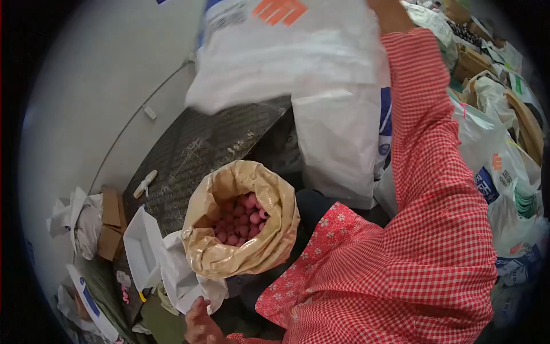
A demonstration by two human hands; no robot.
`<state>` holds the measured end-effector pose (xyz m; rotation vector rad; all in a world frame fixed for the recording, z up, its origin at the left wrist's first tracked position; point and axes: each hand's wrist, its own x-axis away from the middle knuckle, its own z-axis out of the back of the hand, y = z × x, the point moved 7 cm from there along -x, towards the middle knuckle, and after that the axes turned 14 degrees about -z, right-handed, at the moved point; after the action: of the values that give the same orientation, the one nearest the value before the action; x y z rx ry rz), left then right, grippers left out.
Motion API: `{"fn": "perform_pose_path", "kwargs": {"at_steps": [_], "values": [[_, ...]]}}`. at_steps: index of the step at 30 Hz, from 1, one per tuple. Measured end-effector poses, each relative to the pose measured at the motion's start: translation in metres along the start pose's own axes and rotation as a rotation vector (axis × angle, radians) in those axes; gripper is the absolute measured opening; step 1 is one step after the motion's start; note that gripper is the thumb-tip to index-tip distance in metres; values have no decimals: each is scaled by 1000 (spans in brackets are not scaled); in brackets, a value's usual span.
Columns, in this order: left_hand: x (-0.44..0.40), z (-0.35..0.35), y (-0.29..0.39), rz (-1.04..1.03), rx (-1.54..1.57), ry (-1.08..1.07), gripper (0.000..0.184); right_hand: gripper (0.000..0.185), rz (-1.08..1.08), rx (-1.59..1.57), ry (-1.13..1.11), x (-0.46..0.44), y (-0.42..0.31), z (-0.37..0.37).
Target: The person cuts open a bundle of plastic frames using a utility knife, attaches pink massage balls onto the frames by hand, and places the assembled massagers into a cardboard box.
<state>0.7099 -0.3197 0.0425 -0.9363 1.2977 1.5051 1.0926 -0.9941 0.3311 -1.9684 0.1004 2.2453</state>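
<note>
Checked sleeve [427, 143] outstretched, right hand [392, 15] at white bag [286, 66], fingers untellable; left fingers [197, 314] parted

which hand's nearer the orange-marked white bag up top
Right. The right hand, partly cut off, is at the right edge of the white bag; the left hand, far below.

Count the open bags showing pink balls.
1: the brown bag near the middle of the picture, right of the white tray, with pink balls inside. Others may be hidden among the heaped bags at the right.
</note>
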Motion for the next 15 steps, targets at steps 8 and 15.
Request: {"fn": "perform_pose_path", "kwargs": {"at_steps": [8,15], "values": [[-25,-27,-5,190,192,169,30,31,-586,809,-278,21,220,55],[-21,-26,-14,231,203,138,31,64,-1031,884,-575,104,274,160]]}}
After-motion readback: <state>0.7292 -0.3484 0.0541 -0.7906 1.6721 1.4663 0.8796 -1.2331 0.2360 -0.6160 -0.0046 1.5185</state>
